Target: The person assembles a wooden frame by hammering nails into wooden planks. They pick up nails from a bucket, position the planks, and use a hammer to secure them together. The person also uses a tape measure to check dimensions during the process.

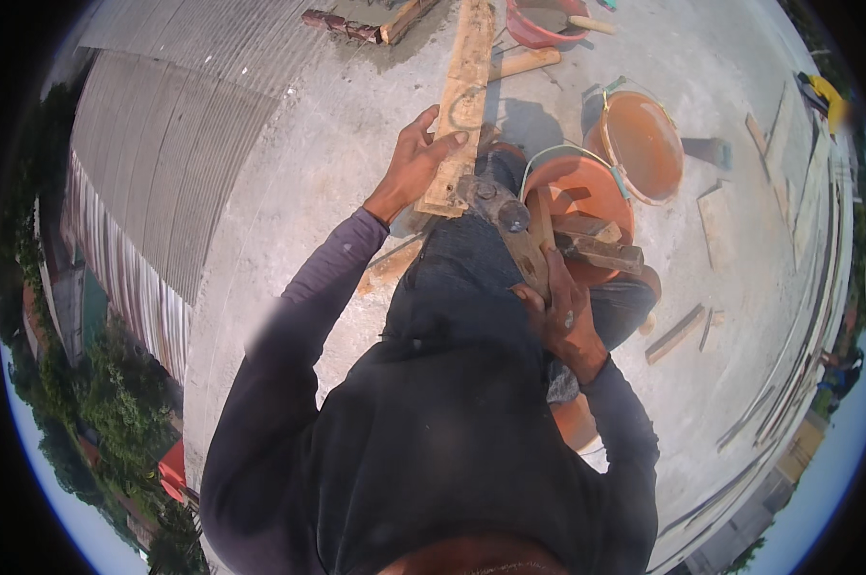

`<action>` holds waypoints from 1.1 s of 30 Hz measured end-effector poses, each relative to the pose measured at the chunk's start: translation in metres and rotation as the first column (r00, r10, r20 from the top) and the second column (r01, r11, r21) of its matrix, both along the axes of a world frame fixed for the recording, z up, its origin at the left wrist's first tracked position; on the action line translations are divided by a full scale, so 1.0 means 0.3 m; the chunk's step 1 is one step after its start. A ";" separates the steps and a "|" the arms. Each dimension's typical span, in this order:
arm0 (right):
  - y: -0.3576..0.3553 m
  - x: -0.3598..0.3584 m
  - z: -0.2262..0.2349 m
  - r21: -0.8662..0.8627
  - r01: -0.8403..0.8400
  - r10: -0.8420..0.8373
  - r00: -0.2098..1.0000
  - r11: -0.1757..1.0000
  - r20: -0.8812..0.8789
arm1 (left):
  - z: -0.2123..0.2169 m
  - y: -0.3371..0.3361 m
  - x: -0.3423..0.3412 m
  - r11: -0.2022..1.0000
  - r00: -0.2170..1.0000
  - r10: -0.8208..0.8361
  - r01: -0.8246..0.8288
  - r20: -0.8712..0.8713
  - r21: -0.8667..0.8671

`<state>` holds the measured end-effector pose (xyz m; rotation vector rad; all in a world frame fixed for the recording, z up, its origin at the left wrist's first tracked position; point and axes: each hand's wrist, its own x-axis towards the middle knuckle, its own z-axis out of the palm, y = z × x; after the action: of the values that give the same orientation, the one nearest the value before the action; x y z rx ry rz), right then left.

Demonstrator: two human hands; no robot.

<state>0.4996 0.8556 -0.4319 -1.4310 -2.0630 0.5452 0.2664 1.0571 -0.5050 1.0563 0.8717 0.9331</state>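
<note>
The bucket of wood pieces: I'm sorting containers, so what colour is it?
Orange; the bucket shows best in the head view.

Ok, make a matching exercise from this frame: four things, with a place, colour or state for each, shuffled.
1. Hammer
2. Long plank
3. Bucket just right of the hammer
4. Corrugated sheets

A. Grey, at the picture's left
B. With short wood pieces in it
C. In the right hand
D. Gripped by the left hand

Pairs: 1-C, 2-D, 3-B, 4-A
</note>
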 end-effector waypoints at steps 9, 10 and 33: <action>0.041 -0.005 0.089 0.039 0.119 -0.115 0.989 0.992 -0.088 | -0.026 -0.009 -0.010 0.999 1.000 0.007 -0.005 -0.026 0.047; 0.037 0.008 0.089 0.024 0.113 -0.111 0.991 0.993 -0.070 | -0.027 -0.008 -0.011 0.997 0.998 0.035 -0.032 -0.043 0.064; -0.034 0.043 -0.066 -0.166 -0.143 0.031 0.840 0.976 -0.542 | 0.019 -0.006 0.010 1.000 0.998 0.023 -0.023 -0.051 -0.016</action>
<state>0.5124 0.8454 -0.4516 -1.1169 -1.6529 1.0856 0.2692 1.0554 -0.4994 1.0621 0.9339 0.9201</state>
